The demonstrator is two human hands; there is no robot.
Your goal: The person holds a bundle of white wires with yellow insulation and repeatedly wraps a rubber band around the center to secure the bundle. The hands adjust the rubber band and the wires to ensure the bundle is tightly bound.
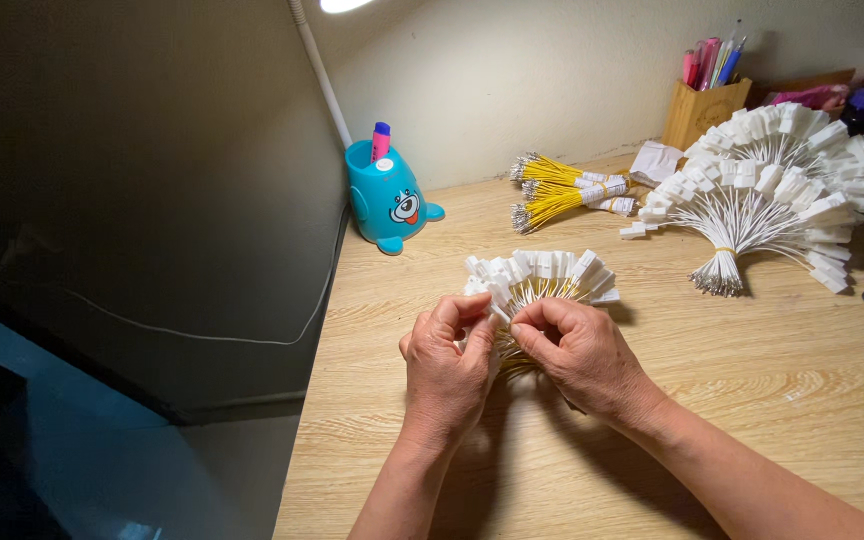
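My left hand [444, 372] and right hand [580, 352] are pinched shut on a fan of yellow wires with white plastic connectors [542, 278], held just above the pale wood-grain bench [752, 380] and spreading away from my fingertips. Beyond lie bundled yellow wires [564, 192] and bigger white-wire fans [762, 195]. A blue cartoon-faced holder [389, 200] keeps one pink marker; a wooden box [704, 112] holds pens.

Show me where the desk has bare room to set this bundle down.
Bare wood lies between the blue pen holder and the yellow-wire bundle that both hands grip, and along the near desk right of the right hand. The far right is crowded: fanned white-wire bundles, loose yellow wire bundles.
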